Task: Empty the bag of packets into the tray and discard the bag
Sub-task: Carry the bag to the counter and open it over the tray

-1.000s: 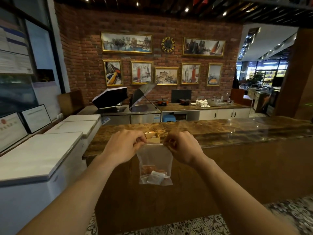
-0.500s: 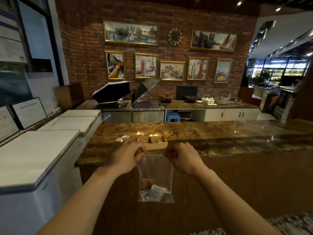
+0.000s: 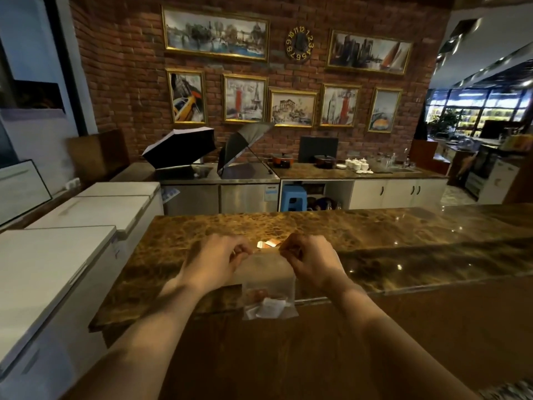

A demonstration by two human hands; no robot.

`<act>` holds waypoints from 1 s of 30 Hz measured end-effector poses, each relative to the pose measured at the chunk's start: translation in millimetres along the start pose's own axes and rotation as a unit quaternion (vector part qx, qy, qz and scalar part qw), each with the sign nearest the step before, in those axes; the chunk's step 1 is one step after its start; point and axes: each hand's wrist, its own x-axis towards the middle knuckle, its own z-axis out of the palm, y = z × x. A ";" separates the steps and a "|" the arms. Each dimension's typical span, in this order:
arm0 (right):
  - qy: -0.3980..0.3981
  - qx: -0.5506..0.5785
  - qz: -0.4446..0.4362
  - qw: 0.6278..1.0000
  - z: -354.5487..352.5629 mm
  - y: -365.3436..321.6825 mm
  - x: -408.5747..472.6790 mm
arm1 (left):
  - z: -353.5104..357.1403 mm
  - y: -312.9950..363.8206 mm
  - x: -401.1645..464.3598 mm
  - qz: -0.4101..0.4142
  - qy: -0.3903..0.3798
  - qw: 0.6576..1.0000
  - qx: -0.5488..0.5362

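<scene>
A clear plastic bag point(image 3: 269, 287) hangs between my hands over the near edge of the brown marble counter point(image 3: 375, 243). Orange and white packets point(image 3: 266, 304) lie bunched at its bottom. My left hand point(image 3: 215, 262) pinches the bag's top left corner, and my right hand point(image 3: 310, 261) pinches the top right corner. Just behind the bag's mouth, a few loose packets point(image 3: 266, 243) show where the small wooden tray stands; the bag and my hands hide the tray itself.
White chest freezers point(image 3: 57, 255) line the left side. Behind the counter are a steel worktop with two open umbrellas point(image 3: 181, 148), a blue stool point(image 3: 293, 197), pots and white cups. A brick wall with framed pictures closes the back.
My view has come closer to the counter and tilted down. The bag and both hands now sit over the counter's edge, covering the tray that showed above them earlier.
</scene>
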 end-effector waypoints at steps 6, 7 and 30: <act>-0.036 0.006 -0.021 0.999 28.9 37.4 66.6 | 29.3 -29.6 50.8 -0.010 -0.006 1.000 0.028; -0.046 0.008 -0.033 0.998 32.5 45.8 80.6 | 34.0 -32.6 61.5 -0.019 -0.006 0.999 0.027; -0.094 0.095 -0.072 0.988 80.6 92.8 237.6 | 54.1 -82.7 185.3 -0.072 -0.054 0.995 0.039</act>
